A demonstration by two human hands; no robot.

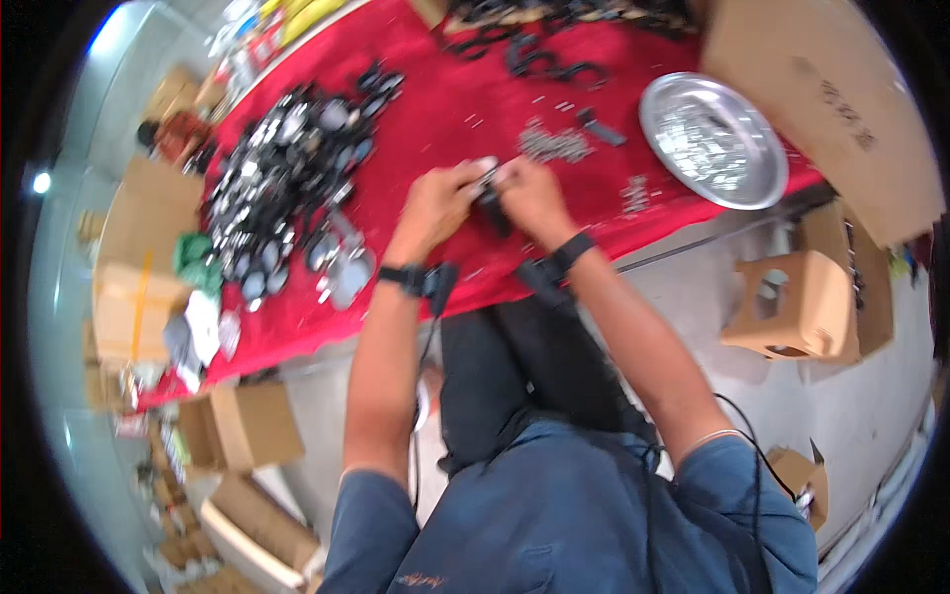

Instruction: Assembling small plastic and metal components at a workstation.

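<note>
Your left hand [438, 201] and your right hand [534, 201] meet over the table [411, 148] with its red cloth cover, fingertips nearly together, both pinched closed on a small, narrow black piece with a silvery part at its upper end [493, 212] (motion blur hides its exact form). This piece sits between your hands, near the table's front edge, its dark end pointing down toward you. Just beyond your right hand lies a loose cluster of small silver-grey metal pieces [556, 146], with a short, dark strap-like piece [601, 128] beside it; a smaller group of similar silver-grey bits [634, 194] lies farther right. Past that stands a round, shiny metal tray [777, 176], holding many small, glinting, silvery pieces [708, 144]. To the left of your left hand, well apart from it, spreads a large heap of black and silver pieces, many with round discs [287, 178]. At the far side of the table, several dark, curved pieces [534, 61] lie on the cloth.
</note>
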